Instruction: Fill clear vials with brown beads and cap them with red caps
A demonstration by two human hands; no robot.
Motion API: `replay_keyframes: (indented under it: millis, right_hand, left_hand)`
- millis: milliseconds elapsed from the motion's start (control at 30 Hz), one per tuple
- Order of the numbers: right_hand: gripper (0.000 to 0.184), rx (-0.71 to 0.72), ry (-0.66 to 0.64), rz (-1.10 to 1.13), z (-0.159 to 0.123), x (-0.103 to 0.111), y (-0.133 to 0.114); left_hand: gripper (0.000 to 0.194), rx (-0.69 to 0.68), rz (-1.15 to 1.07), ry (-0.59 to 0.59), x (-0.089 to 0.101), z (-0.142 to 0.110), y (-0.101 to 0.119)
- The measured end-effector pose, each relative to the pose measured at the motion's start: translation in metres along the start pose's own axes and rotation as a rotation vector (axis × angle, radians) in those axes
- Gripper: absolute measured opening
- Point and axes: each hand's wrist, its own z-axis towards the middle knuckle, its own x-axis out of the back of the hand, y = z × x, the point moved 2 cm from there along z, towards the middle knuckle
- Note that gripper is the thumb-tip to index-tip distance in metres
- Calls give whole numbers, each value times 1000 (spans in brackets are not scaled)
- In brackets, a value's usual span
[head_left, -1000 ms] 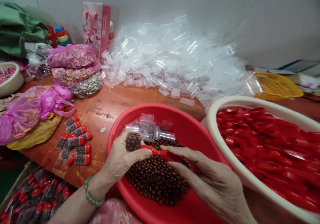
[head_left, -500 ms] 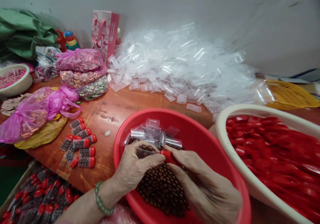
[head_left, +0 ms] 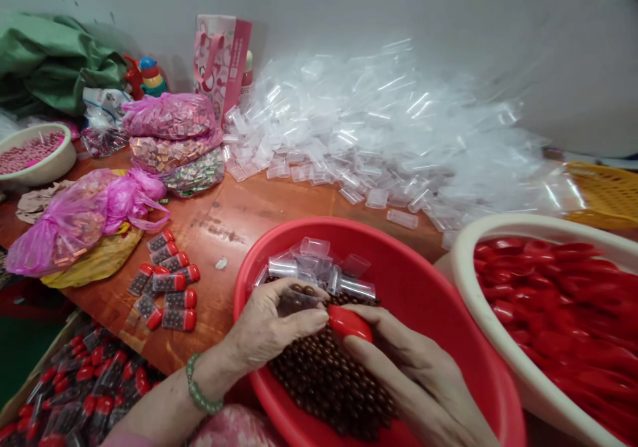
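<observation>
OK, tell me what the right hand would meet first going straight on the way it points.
Led by the red cap it holds, the right hand would probably meet the thumb of the left hand first, near the clear case; depth there is unclear.

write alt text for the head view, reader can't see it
The left hand holds a clear case of brown beads and the right hand a red plastic piece, above a red basin of loose beads and clear cases. Red-capped filled cases lie left on the table, a white tub of red pieces stands right, a clear heap behind.
</observation>
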Motion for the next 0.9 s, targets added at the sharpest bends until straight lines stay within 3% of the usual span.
replay_keyframes:
  millis: [133, 233, 367, 500, 633, 767, 900]
  right_hand:
    - [30, -312, -148, 350, -8, -7, 18]
    - [31, -367, -115, 443, -9, -14, 22]
    - [24, -220, 17, 276, -4, -18, 14]
    - [15, 128, 106, -203, -2, -19, 9]
    - [14, 416, 199, -448, -4, -19, 6]
    - [22, 450, 184, -488, -2, -15, 2]
    - [20, 258, 107, -287, 3, -8, 4]
  left_hand:
    - [33, 4, -16, -37, 2, 0, 0]
    - [24, 13, 31, -18, 2, 2, 2]
    - [22, 61, 6, -13, 2, 5, 0]
    - [27, 91, -31, 10, 5, 5, -2]
    - [31, 101, -35, 23, 7, 4, -4]
    - [35, 128, -148, -23, 8, 5, -8]
    - [42, 241, -397, -127, 11, 11, -14]
